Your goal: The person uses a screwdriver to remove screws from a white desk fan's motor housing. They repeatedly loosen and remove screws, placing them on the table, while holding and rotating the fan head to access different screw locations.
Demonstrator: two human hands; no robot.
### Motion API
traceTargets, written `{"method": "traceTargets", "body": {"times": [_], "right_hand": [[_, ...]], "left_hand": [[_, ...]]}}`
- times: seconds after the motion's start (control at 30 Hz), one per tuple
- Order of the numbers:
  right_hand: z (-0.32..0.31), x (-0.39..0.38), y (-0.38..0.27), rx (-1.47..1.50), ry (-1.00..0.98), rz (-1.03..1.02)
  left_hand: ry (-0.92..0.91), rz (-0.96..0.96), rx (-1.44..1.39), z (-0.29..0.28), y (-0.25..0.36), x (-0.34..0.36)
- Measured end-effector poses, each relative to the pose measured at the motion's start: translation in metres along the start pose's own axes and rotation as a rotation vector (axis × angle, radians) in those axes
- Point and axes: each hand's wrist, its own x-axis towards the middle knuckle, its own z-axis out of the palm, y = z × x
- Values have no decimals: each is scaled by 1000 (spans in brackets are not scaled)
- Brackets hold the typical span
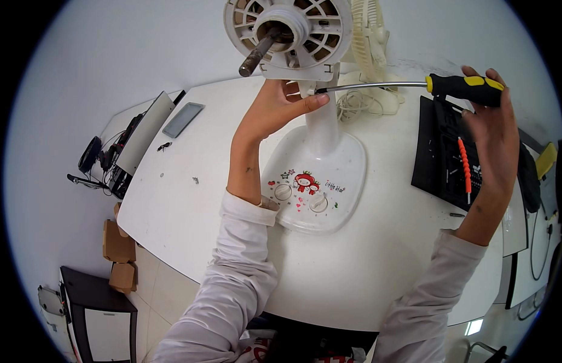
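A white table fan (317, 145) stands on the table without its blades, its motor shaft (257, 55) bare and its round slotted motor housing (326, 42) exposed. My left hand (278, 109) is closed around the fan's neck just below the housing, its thumb near the tip of a screwdriver. That screwdriver (468, 89) has a black and yellow handle and a long metal shank lying nearly level. Its tip meets the right-facing side of the neck, where a small fitting shows. My right hand (496, 127) grips the handle's end with its fingers.
Behind the neck stand a cream fan grille (370, 42) and a coiled cable (353, 106). A black tool case (432, 151) with an orange flexible bit extension (464, 163) lies at right. A grey phone (183, 120) and small screws (196, 180) lie at left.
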Motion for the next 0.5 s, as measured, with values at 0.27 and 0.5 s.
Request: {"method": "traceTargets", "body": {"times": [0.27,0.5], "right_hand": [[-23,0,4,-244,-112,-67],[-10,-6,-9,-265,-51,145]], "left_hand": [[-1,-6,5,0,-1,0],[13,-32,16,-1,-1,-1]]}}
